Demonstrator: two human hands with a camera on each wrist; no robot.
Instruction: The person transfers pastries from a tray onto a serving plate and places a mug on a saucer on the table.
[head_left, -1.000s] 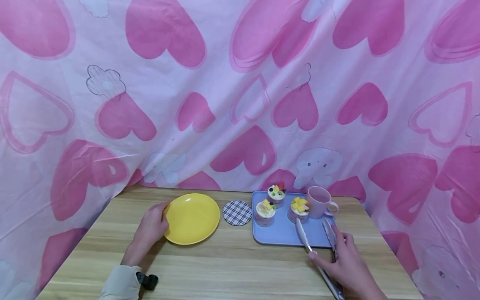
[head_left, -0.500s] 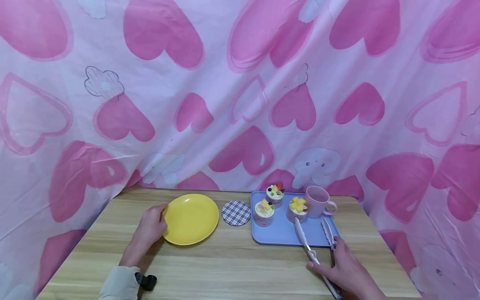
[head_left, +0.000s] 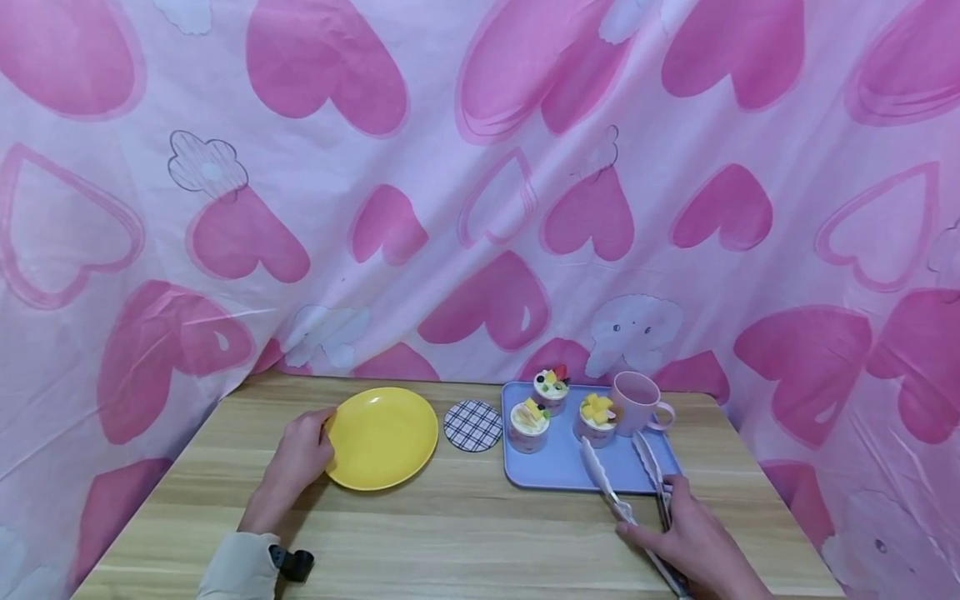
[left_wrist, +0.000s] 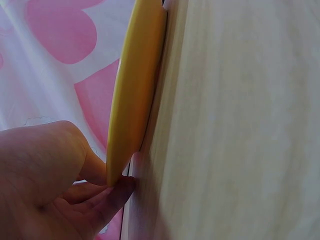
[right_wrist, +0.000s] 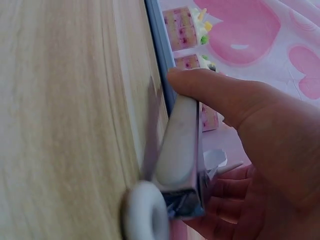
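My left hand pinches the left rim of a yellow plate, thumb on top and fingers under the edge, as the left wrist view shows. On the right, my right hand holds metal tongs with thumb and fingers on opposite arms. The tongs' arms are spread, their tips over the blue tray. One tip is just in front of a cup dessert topped with mango cubes; the other is in front of the pink mug. Close up, the tongs' white handle appears under my thumb.
Two more cup desserts stand on the tray's left side, one with cream and fruit, one with a strawberry behind it. A checked round coaster lies between plate and tray. A heart-print curtain hangs behind the wooden table.
The tongs' tips have shifted slightly left and toward me, from beside the mango dessert to just in front of it. My left hand keeps its hold on the plate.
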